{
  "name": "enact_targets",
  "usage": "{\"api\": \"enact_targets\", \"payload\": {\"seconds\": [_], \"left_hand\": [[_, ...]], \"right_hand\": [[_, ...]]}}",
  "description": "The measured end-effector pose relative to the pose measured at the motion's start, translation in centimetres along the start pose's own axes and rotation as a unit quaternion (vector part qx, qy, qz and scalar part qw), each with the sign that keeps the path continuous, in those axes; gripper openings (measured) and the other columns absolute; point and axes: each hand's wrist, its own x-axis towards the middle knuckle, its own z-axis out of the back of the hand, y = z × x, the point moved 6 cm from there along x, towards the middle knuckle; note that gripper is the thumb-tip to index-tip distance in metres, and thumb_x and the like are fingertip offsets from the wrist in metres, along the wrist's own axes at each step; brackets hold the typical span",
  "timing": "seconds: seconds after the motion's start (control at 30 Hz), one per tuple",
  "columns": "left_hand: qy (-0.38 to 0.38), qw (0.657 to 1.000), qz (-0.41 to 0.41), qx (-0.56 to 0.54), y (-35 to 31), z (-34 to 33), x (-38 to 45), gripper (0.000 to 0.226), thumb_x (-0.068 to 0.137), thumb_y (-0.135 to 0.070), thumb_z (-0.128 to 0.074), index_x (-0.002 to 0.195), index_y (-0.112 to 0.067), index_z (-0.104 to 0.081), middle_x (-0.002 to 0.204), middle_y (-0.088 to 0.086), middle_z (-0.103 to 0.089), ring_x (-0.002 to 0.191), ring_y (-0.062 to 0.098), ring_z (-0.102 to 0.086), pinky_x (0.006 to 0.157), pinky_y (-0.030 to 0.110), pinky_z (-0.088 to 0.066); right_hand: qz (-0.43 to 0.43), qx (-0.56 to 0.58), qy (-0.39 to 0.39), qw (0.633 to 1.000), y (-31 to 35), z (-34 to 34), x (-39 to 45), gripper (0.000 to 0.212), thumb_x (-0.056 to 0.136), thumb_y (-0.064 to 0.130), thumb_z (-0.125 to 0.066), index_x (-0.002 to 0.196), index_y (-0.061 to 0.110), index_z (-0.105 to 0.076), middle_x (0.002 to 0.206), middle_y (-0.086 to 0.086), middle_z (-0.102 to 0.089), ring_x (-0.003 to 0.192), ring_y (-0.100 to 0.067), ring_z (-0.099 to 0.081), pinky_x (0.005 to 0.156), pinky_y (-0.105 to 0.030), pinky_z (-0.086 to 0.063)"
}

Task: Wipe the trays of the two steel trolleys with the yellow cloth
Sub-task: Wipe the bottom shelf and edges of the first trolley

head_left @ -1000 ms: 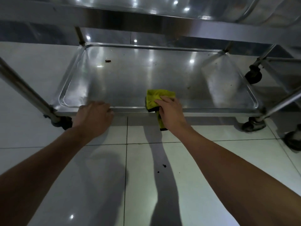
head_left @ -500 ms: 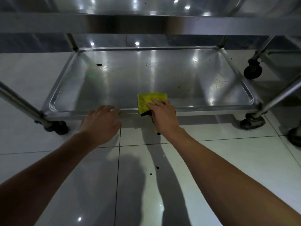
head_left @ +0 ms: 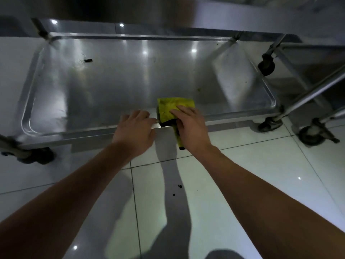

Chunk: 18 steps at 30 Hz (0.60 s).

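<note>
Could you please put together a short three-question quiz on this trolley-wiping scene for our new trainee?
1. True or false: the folded yellow cloth lies entirely inside the bottom steel tray.
2. Which hand presses the cloth? A) left hand B) right hand
3. Fill in: the small dark scrap lies near the tray's far ____ corner.

Key: 1. False; part hangs over the near rim. 2. B. 3. Left.
</note>
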Motion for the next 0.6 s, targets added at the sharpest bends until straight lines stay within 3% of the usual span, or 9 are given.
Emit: {"api": "enact_targets", "payload": {"seconds": [0.13, 0.3, 0.37, 0.47, 0.53, 0.6], "left_hand": [[0.032, 0.999, -0.008, -0.018, -2.8, 0.0, 0.7, 0.036, 0.094, -0.034, -0.047, 0.125, -0.023, -0.061, 0.133, 0.001, -0.054, 0.127, 0.026, -0.044, 0.099, 0.041, -0.038], [0.001, 1.000, 0.017, -0.017, -5.0, 0.5, 3.1, 0.036, 0.094, -0.036, -0.047, 0.123, -0.023, -0.064, 0.126, 0.000, -0.058, 0.120, 0.025, -0.049, 0.096, 0.039, -0.039], [-0.003, 1.000, 0.014, -0.003, -5.7, 0.4, 3.9, 0.035, 0.093, -0.036, -0.047, 0.121, -0.024, -0.065, 0.124, -0.001, -0.059, 0.118, 0.025, -0.051, 0.093, 0.038, -0.039], [0.057, 0.998, -0.002, 0.006, -6.4, -0.1, 4.5, 0.042, 0.088, -0.040, -0.037, 0.115, -0.023, -0.065, 0.119, -0.001, -0.061, 0.113, 0.029, -0.054, 0.089, 0.040, -0.044], [0.082, 0.996, 0.004, 0.018, -6.9, -0.3, 4.1, 0.040, 0.087, -0.041, -0.042, 0.116, -0.023, -0.063, 0.118, 0.000, -0.061, 0.109, 0.031, -0.057, 0.085, 0.039, -0.046], [0.091, 0.995, 0.041, 0.027, -7.6, -0.8, 3.5, 0.044, 0.091, -0.038, -0.055, 0.131, -0.020, -0.056, 0.133, 0.002, -0.056, 0.120, 0.031, -0.053, 0.090, 0.042, -0.046]], "right_hand": [[0.015, 0.005, -0.014, 1.000, -1.0, 1.8, -0.2, 0.033, 0.092, 0.004, -0.057, 0.122, 0.013, -0.068, 0.135, -0.012, -0.059, 0.126, -0.040, -0.048, 0.097, -0.052, -0.044], [0.055, 0.025, -0.037, 0.997, -3.7, 2.8, 1.5, 0.031, 0.092, 0.005, -0.058, 0.120, 0.010, -0.069, 0.131, -0.014, -0.061, 0.122, -0.040, -0.052, 0.095, -0.053, -0.046], [0.083, 0.025, -0.012, 0.996, -5.4, 2.2, 2.5, 0.032, 0.094, 0.009, -0.057, 0.125, 0.013, -0.067, 0.137, -0.012, -0.058, 0.127, -0.039, -0.049, 0.100, -0.051, -0.043], [0.124, -0.008, 0.034, 0.992, -7.3, 1.5, 4.0, 0.036, 0.094, 0.018, -0.056, 0.129, 0.020, -0.064, 0.140, -0.005, -0.056, 0.128, -0.034, -0.046, 0.101, -0.045, -0.041], [0.148, -0.019, 0.041, 0.988, -7.9, 1.8, 4.2, 0.035, 0.093, 0.019, -0.057, 0.127, 0.019, -0.065, 0.136, -0.005, -0.058, 0.123, -0.035, -0.047, 0.099, -0.043, -0.041], [0.159, -0.022, 0.051, 0.986, -8.1, 2.2, 4.1, 0.035, 0.095, 0.022, -0.055, 0.128, 0.019, -0.063, 0.138, -0.004, -0.056, 0.123, -0.034, -0.046, 0.099, -0.042, -0.040]]}}
